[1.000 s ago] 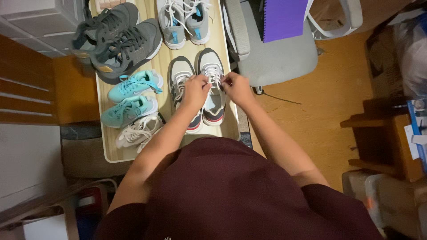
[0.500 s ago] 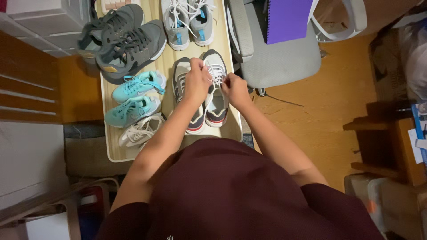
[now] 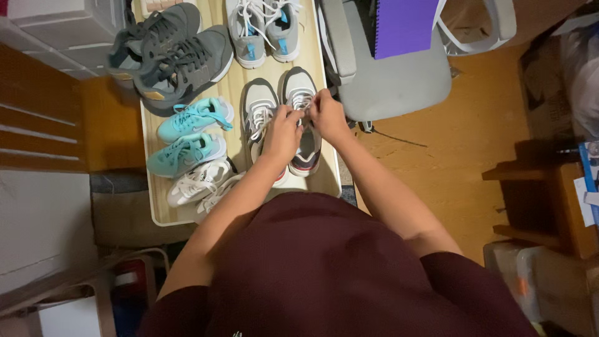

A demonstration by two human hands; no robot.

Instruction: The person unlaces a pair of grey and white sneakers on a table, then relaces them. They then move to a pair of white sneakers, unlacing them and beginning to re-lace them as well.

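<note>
Change since half a second ago: left hand [image 3: 282,134] lower and nearer the body, now over the tongue of the left shoe of the grey-and-white mesh trainer pair with red-and-navy heels [image 3: 261,118]; right hand [image 3: 329,117] shifted slightly up toward the far shoe's lacing; hands now close together, almost touching.
Left hand: fingers curled and pinched on the white laces [image 3: 301,103] between the two shoes; exact strand hidden by the knuckles.
Right hand: fingers clenched on the same white laces, above the right shoe of the pair.
Held thing: grey-and-white trainer pair, standing side by side near the right edge of the pale wooden slatted tabletop [image 3: 234,93], toes away from the body, heels toward the near edge.
Other shoes: pair of dark grey suede trainers with black laces [image 3: 178,59] at the far left corner, one overlapping the other; pair of light grey trainers with blue tongues [image 3: 262,28] at the far edge; pair of turquoise mesh trainers [image 3: 187,137] along the left edge; pair of small white trainers [image 3: 203,184] near the front left corner, partly behind the left forearm.
Surface: tabletop narrow, long side running away from the body, shoes covering most of it.
Room: grey padded office chair [image 3: 390,78] just beside the right edge, carrying a purple spiral notebook [image 3: 405,25]; orange-brown wooden floor [image 3: 462,137] to the right; dark wooden stool [image 3: 543,187] well apart at the right.
Person: maroon shirt [image 3: 324,268] filling the lower view.
</note>
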